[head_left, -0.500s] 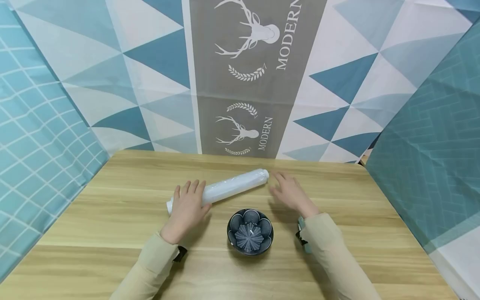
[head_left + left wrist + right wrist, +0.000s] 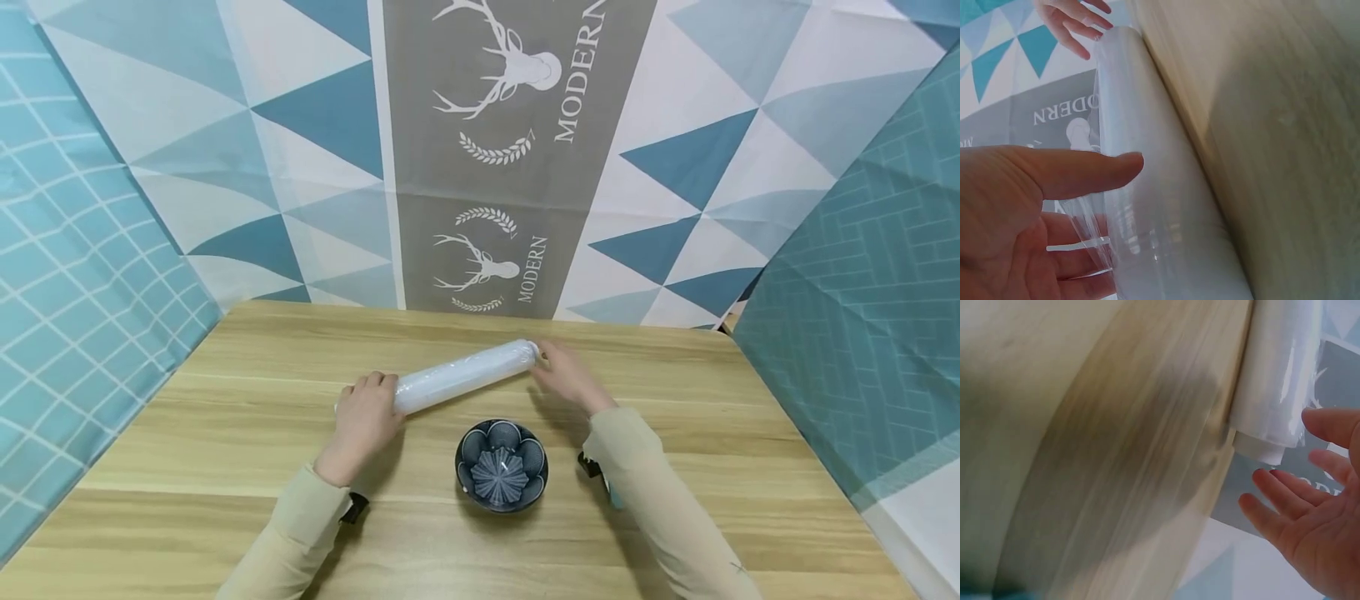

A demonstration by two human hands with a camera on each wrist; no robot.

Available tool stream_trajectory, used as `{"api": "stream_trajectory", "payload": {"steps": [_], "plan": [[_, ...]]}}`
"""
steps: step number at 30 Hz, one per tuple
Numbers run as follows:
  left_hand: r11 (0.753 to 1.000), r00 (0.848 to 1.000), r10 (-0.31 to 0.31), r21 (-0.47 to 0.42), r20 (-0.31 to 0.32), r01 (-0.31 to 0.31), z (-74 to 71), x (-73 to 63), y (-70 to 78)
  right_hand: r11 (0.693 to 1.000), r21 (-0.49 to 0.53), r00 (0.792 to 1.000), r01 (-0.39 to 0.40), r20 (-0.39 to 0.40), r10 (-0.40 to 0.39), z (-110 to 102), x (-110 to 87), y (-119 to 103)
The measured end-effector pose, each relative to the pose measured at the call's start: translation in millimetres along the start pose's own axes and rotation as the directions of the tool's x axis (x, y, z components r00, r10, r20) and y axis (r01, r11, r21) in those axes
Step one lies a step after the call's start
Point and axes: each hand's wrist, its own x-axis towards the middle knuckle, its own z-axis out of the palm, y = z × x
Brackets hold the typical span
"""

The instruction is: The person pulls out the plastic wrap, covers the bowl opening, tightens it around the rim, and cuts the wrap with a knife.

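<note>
The left hand (image 2: 362,423) grasps the film roll (image 2: 465,377). Fingers loose, the right hand (image 2: 567,377) is beside the roll's right end.

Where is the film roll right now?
In the head view, the film roll is beyond the dark bowl, left hand over its left end, right hand at its right end.
</note>
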Motion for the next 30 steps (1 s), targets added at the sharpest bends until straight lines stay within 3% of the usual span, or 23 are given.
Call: {"api": "stream_trajectory", "payload": {"steps": [4,8,17,30], "plan": [[1.0,1.0,0.009,0.006,-0.019,-0.009,2.0,0.2,-2.2,1.0,0.006,1.0,0.007,0.006,-0.007,7,4.5,-1],[1.0,0.999,0.021,0.018,-0.036,-0.021,2.7,0.0,-3.4,0.999,-0.009,0.999,-0.043,0.001,0.043,11,6.8,-3],[0.999,0.998,0.036,0.024,-0.056,-0.034,2.9,0.9,-2.8,0.996,0.028,0.995,-0.084,-0.057,0.086,15,11.8,-1],[0.999,0.999,0.048,0.008,-0.009,-0.048,0.7,5.7,-3.5,0.987,0.114,0.99,-0.11,-0.075,0.119,12,9.8,6]]}}
